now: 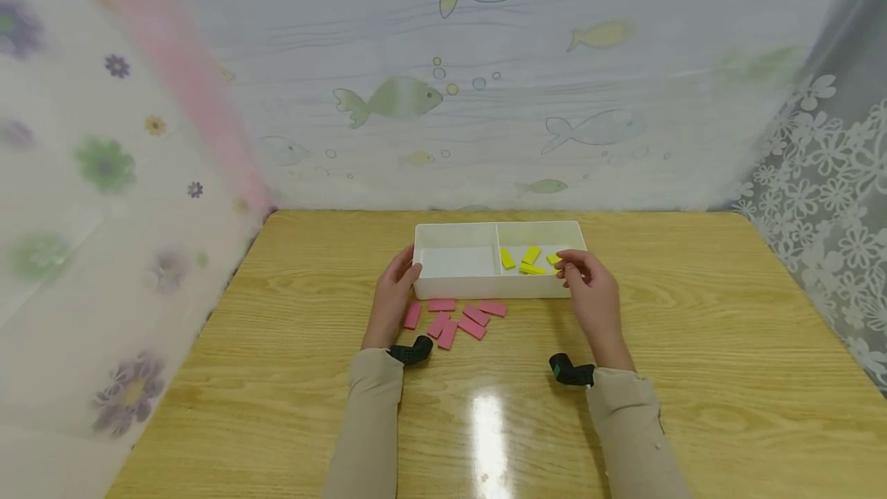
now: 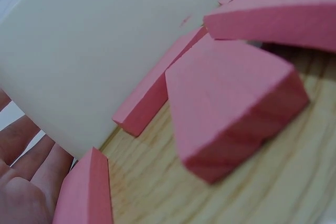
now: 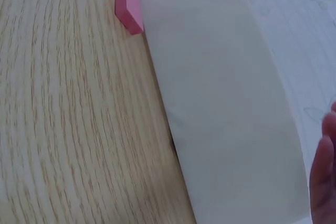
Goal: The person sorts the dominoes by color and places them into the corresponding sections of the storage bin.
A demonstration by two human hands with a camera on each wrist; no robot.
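White tray [image 1: 485,287], left hand [image 1: 396,287] touching, right hand [image 1: 589,287] curled

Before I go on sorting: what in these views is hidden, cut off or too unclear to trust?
- Right hand: head view too small to tell whether its fingertips pinch a yellow block; right wrist view shows only a finger edge.
- Left hand: at the white tray corner; contact unclear, wrist view cuts the fingers off.
- Yellow blocks: partly behind the right hand, count uncertain.
- Pink blocks: overlapping in head view, blurred and cropped in left wrist view.
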